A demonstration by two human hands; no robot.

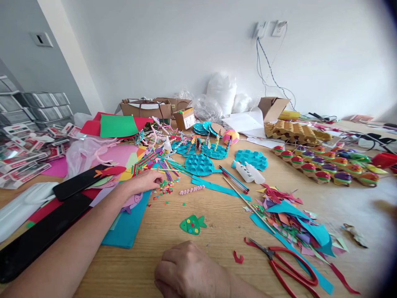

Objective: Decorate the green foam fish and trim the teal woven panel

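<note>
My left hand [150, 181] reaches forward to a pile of small colored paper bits [167, 187], its fingers pinched together at the pile's edge. Whatever is between those fingertips is too small to make out. In the foreground, my right hand [189, 267] rests on the table as a closed fist, and the inside of it is hidden. Just beyond the fist lies a green paper fish [190, 225] with red, yellow and pale dots on its body. A pink twisted strip [192, 190] is beside the paper bits.
Red-handled scissors [279, 258] lie at right near paper scraps [288, 219]. White glue bottles [249, 171], pens [235, 181] and a wooden stick [248, 203] are further back. Blue egg-carton pieces [200, 164] stand mid-table; painted cartons [322, 165] sit right. Blue paper [130, 229] lies under my left arm.
</note>
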